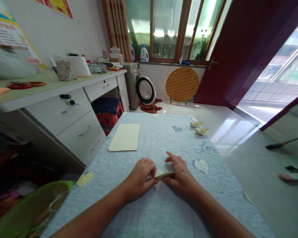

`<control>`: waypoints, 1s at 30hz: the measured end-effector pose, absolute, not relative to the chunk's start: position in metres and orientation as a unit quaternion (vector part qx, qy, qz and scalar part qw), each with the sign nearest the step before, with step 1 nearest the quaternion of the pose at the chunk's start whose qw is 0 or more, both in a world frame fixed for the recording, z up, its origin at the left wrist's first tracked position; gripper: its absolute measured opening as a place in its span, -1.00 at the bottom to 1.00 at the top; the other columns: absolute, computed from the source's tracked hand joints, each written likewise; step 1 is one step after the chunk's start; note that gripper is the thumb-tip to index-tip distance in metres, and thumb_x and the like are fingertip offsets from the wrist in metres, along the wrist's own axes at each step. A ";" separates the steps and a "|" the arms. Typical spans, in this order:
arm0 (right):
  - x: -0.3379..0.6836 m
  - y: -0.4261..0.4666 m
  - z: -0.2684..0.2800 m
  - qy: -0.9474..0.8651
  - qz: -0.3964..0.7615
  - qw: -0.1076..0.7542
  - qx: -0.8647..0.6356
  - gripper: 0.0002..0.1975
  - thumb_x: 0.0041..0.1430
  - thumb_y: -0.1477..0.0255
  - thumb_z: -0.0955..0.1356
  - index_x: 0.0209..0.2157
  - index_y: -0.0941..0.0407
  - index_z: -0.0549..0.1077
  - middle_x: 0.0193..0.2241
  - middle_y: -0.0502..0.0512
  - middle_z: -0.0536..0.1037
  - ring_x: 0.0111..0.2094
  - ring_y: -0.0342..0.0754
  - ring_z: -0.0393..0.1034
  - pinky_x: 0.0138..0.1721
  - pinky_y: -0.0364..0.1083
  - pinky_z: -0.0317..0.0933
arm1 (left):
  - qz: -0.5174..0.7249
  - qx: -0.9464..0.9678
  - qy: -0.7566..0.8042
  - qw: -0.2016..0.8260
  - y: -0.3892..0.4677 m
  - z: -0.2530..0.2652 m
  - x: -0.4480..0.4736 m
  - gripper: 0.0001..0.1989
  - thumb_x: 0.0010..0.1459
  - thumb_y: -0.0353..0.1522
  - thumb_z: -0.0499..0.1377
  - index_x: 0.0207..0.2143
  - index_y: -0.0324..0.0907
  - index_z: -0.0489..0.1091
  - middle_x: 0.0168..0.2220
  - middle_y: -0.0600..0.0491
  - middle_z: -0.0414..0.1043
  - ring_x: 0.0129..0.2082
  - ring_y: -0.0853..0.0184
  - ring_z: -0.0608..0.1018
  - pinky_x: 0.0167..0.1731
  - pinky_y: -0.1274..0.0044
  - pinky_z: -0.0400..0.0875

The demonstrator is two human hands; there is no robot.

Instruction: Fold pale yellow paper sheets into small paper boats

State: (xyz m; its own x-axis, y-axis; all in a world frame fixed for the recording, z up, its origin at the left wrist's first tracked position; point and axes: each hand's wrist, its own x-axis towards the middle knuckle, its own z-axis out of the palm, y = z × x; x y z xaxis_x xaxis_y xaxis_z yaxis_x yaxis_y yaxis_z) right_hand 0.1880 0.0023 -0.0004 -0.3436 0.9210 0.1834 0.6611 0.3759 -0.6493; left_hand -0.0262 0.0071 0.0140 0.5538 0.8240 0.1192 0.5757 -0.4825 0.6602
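Observation:
A small folded piece of paper (pixel 163 175) spans the gap between my two hands, just above the blue quilted cloth on the table. My left hand (pixel 141 174) pinches its left end between thumb and curled fingers. At the other end, my right hand (pixel 180 172) has its thumb under the paper, with the index finger raised and stretched away. Beyond my left hand lies a stack of pale yellow paper sheets (pixel 125 137). Two folded paper boats, one (pixel 196 124) behind the other (pixel 201 131), stand at the table's far right corner.
The cloth-covered table (pixel 161 132) fills the middle. To the left runs a white desk (pixel 72 115) with scissors (pixel 20 85) on top. A red stool (pixel 108 114) is tucked under it. Farther back are an open washing machine (pixel 132 86) and a round wooden tabletop (pixel 182 84).

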 end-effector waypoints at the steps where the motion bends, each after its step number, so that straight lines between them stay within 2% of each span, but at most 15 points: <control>1: 0.189 0.003 0.000 -0.780 0.251 0.266 -0.508 -0.25 -0.03 0.55 0.41 0.22 0.11 0.17 -0.10 0.16 0.48 -0.04 0.10 0.31 0.07 0.12 0.10 | 0.222 0.829 0.419 0.298 0.006 0.014 -0.025 -0.86 0.06 -0.48 0.20 -0.43 -0.15 0.25 -0.35 0.09 0.34 -0.23 0.26 0.38 -0.16 0.44 0.25; 3: 0.191 0.003 0.003 -0.775 0.268 0.250 -0.515 -0.40 -0.02 0.58 0.37 0.11 0.10 0.32 -0.22 0.09 0.51 -0.13 0.05 0.35 0.00 0.07 0.15 | 0.237 0.812 0.427 0.319 0.005 0.014 -0.024 -0.89 0.06 -0.49 0.18 -0.37 -0.15 0.30 -0.36 0.10 0.36 -0.28 0.28 0.40 -0.22 0.47 0.26; 6: 0.191 0.003 0.009 -0.767 0.286 0.244 -0.519 -0.69 -0.02 0.60 0.34 -0.19 0.10 0.47 -0.32 0.04 0.52 -0.23 0.01 0.36 -0.14 -0.02 0.17 | 0.267 0.791 0.439 0.334 0.005 0.014 -0.025 -0.77 0.05 -0.49 0.19 -0.20 -0.15 0.37 -0.31 0.09 0.42 -0.25 0.28 0.43 -0.20 0.47 0.27; 7: 0.191 0.003 0.011 -0.763 0.299 0.251 -0.516 -0.76 -0.02 0.59 0.33 -0.26 0.11 0.47 -0.35 0.02 0.51 -0.26 -0.01 0.35 -0.19 -0.05 0.17 | 0.269 0.791 0.437 0.334 0.006 0.015 -0.025 -0.81 0.05 -0.47 0.20 -0.23 -0.15 0.40 -0.32 0.09 0.42 -0.25 0.27 0.44 -0.20 0.47 0.26; 9: 0.190 0.003 0.014 -0.751 0.330 0.268 -0.505 -0.82 -0.03 0.59 0.32 -0.33 0.11 0.45 -0.42 -0.01 0.49 -0.33 -0.05 0.34 -0.27 -0.10 0.16 | 0.263 0.795 0.433 0.333 0.008 0.015 -0.026 -0.97 0.07 -0.41 0.21 -0.42 -0.18 0.40 -0.41 0.09 0.39 -0.30 0.27 0.43 -0.24 0.48 0.24; 12: 0.188 0.004 0.014 -0.731 0.376 0.283 -0.495 -0.78 -0.06 0.59 0.32 -0.30 0.11 0.43 -0.45 -0.06 0.47 -0.40 -0.11 0.32 -0.35 -0.15 0.13 | 0.261 0.787 0.439 0.346 0.011 0.015 -0.026 -0.76 0.10 -0.33 0.20 -0.59 -0.19 0.31 -0.51 0.10 0.31 -0.38 0.31 0.40 -0.33 0.50 0.19; 19: 0.191 0.009 0.007 -0.697 0.438 0.286 -0.491 -0.93 -0.05 0.53 0.33 -0.43 0.13 0.41 -0.52 -0.07 0.41 -0.46 -0.15 0.24 -0.43 -0.18 0.07 | 0.271 0.750 0.459 0.391 0.012 0.014 -0.026 -0.78 0.03 -0.28 0.23 -0.58 -0.20 0.32 -0.51 0.12 0.28 -0.41 0.32 0.36 -0.37 0.52 0.15; 25: 0.196 0.011 0.006 -0.647 0.502 0.330 -0.471 -0.82 -0.02 0.49 0.34 -0.29 0.11 0.43 -0.36 0.00 0.53 -0.33 -0.07 0.38 -0.31 -0.14 0.20 | 0.329 0.653 0.478 0.488 0.016 0.013 -0.032 -0.72 0.02 -0.20 0.26 -0.54 -0.21 0.33 -0.53 0.14 0.24 -0.47 0.37 0.30 -0.43 0.55 0.15; 30: 0.194 0.010 0.009 -0.591 0.568 0.379 -0.429 -0.78 -0.01 0.46 0.37 -0.25 0.10 0.37 -0.32 0.02 0.57 -0.26 -0.05 0.44 -0.25 -0.11 0.21 | 0.419 0.551 0.445 0.569 0.015 0.013 -0.030 -0.67 0.12 -0.13 0.22 -0.47 -0.21 0.32 -0.48 0.11 0.32 -0.45 0.38 0.32 -0.40 0.56 0.21</control>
State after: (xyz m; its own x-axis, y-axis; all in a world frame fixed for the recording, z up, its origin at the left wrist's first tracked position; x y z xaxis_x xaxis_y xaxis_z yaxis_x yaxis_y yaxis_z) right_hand 0.1940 0.0104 0.0089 -0.3443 0.9380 -0.0399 0.0762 -0.0144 -0.9970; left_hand -0.0304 0.0154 0.0132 0.2527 0.9665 -0.0449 0.0138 0.0428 0.9990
